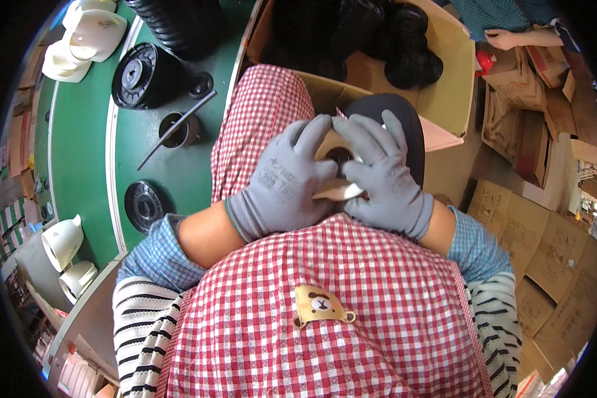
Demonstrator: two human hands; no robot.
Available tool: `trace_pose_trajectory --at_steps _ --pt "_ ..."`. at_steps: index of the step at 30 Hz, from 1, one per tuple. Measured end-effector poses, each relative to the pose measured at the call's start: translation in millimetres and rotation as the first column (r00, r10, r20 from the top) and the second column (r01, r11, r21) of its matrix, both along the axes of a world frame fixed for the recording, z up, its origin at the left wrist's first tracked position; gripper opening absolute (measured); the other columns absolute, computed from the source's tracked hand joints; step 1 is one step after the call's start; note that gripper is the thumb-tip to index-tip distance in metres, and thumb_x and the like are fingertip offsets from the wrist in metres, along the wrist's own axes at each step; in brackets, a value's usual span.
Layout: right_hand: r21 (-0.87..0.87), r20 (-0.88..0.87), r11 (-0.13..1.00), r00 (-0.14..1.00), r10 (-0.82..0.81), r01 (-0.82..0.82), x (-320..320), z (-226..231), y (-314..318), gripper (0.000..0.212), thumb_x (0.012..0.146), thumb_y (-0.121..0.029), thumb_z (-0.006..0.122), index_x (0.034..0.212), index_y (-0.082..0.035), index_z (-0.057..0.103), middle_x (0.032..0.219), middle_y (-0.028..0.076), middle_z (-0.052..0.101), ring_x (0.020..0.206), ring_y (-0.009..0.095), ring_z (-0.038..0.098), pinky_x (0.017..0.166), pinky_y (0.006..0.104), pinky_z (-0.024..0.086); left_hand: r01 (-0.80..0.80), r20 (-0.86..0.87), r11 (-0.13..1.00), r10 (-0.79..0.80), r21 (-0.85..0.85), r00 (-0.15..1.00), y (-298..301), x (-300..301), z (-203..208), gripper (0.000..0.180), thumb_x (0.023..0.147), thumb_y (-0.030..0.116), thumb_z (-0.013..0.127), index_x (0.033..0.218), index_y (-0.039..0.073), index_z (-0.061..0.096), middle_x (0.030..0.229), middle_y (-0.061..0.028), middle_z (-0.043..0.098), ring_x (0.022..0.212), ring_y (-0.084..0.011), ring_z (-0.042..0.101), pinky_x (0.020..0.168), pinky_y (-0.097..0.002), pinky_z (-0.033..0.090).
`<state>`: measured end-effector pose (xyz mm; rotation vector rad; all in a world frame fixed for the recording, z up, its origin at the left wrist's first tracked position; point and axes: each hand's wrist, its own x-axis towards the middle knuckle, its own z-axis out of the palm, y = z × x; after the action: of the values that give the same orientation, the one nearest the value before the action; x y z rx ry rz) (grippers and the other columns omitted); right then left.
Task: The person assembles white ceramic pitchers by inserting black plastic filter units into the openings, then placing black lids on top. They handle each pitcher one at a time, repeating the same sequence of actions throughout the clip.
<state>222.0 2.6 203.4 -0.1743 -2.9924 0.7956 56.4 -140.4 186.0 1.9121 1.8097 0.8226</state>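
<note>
Both my hands wear grey gloves and meet over my lap, above a red-and-white checked apron. My left hand (285, 182) wraps the left side of a pale cream plastic part (335, 191) with a dark round opening. My right hand (381, 176) grips the same part from the right, fingers curled over its top. Most of the part is hidden under the gloves.
A green conveyor belt (79, 146) on my left carries black round discs (139, 74), a black cup with a rod (178, 129) and white shells (89, 33). An open cardboard box (444, 86) with black parts stands ahead. Flattened cartons (544, 252) lie at right; another person's arm (517, 38) shows top right.
</note>
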Motion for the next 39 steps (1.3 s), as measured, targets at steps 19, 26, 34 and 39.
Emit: trace_pose_trajectory --at_steps 19,26,34,39 --pt "-0.997 0.081 -0.003 0.985 -0.155 0.081 -42 -43 76 0.051 0.102 -0.023 0.056 0.149 -0.005 0.045 0.14 0.017 0.056 0.12 0.025 0.06 0.102 0.0376 0.051 0.308 0.466 0.95 -0.253 -0.045 0.848 -36 9 28 0.053 0.091 0.027 0.069 0.136 0.002 0.057 0.124 -0.0191 0.063 0.119 -0.0321 0.06 0.104 -0.0418 0.048" --pt "-0.788 0.027 0.497 0.826 -0.563 0.364 -54 -50 74 0.031 0.102 -0.021 0.058 0.126 -0.004 0.066 0.116 0.006 0.069 0.109 0.017 0.064 0.098 0.0317 0.051 0.063 0.174 0.994 -0.047 -0.089 0.984 24 -13 20 0.039 0.095 0.034 0.065 0.118 0.003 0.066 0.116 -0.0187 0.064 0.107 -0.0354 0.064 0.092 -0.0418 0.053" --pt "-0.042 0.166 0.885 0.877 -0.451 0.464 41 10 2 0.08 0.081 -0.045 0.073 0.145 -0.007 0.042 0.139 0.018 0.055 0.125 0.037 0.056 0.104 0.045 0.046 0.037 0.014 0.979 -0.034 -0.202 0.999 48 8 44 0.048 0.089 0.026 0.07 0.129 0.0 0.061 0.127 -0.0206 0.064 0.107 -0.0356 0.067 0.095 -0.0394 0.054" --pt "0.056 0.157 0.859 0.845 -0.511 0.509 22 -2 -3 0.067 0.083 -0.046 0.073 0.131 -0.004 0.052 0.125 0.018 0.06 0.114 0.034 0.062 0.095 0.0453 0.053 -0.039 -0.401 0.951 -0.091 -0.306 0.912 72 33 43 0.043 0.083 0.018 0.071 0.121 -0.001 0.062 0.117 -0.019 0.065 0.107 -0.0337 0.068 0.086 -0.0403 0.059"
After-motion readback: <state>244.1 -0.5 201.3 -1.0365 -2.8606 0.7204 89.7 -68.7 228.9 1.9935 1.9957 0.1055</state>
